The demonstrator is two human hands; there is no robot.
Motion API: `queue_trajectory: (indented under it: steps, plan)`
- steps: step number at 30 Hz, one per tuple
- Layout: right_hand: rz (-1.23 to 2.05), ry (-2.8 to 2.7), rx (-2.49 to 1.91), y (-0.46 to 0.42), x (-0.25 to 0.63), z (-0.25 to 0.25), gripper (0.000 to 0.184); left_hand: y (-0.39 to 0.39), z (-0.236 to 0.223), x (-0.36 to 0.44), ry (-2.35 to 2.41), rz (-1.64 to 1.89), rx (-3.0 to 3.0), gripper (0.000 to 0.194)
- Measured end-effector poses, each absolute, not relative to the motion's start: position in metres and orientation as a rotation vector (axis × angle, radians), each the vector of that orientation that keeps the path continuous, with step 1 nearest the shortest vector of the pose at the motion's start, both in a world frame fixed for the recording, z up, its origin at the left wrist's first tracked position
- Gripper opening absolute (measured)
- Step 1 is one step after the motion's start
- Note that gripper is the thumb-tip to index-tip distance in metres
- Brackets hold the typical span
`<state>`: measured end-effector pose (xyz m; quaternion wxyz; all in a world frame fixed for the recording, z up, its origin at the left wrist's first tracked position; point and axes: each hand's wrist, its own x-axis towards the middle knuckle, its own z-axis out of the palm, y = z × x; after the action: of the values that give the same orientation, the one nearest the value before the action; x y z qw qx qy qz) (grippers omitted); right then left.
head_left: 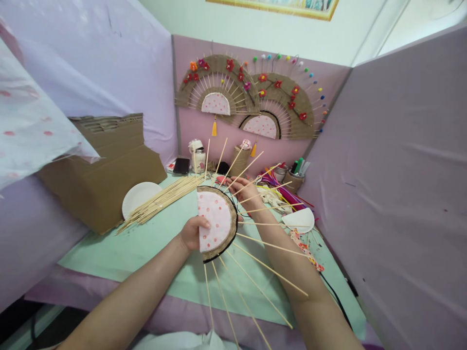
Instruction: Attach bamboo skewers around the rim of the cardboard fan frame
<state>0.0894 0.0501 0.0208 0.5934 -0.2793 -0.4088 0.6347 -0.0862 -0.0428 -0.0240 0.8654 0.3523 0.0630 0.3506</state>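
My left hand (193,232) grips the straight edge of a half-round fan piece (216,218), thumb on its face. The piece has pink-dotted white fabric, a tan cord band and a black edging around the curve. Thin bamboo sticks (270,243) fan out from its curved rim. Behind the upper sticks is my right hand (242,188), its fingers pinched together beyond the rim. What lies between those fingertips is too small to make out, though a thin dark strand shows close by.
A bundle of bamboo sticks (164,201) lies partly over a white paper plate (133,197). Cardboard (105,175) leans at left. Colourful pipe cleaners (280,189), a pen holder (295,180), a half plate (301,219) and a black cable (335,294) are at right. Finished fans (222,63) hang behind.
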Motion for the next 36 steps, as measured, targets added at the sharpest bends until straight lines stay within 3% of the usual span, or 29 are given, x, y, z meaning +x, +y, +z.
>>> queue_trajectory:
  steps: [7, 12, 26, 36]
  plan:
    - [1.487, -1.005, -0.686, 0.048, 0.077, 0.008, 0.028, -0.04, -0.024, -0.089, 0.15, 0.859, 0.62, 0.049]
    - [1.497, -0.998, -0.718, 0.045, 0.078, 0.009, 0.026, -0.039, -0.021, -0.088, 0.189, 0.95, 0.523, 0.047]
    - [1.466, -0.927, -0.77, 0.051, 0.091, 0.017, 0.022, -0.041, -0.016, -0.084, 0.183, 0.925, 0.522, 0.054]
    - [1.45, -0.944, -0.696, 0.06, 0.152, 0.047, 0.022, -0.045, -0.01, -0.078, 0.113, 0.908, 0.517, 0.061]
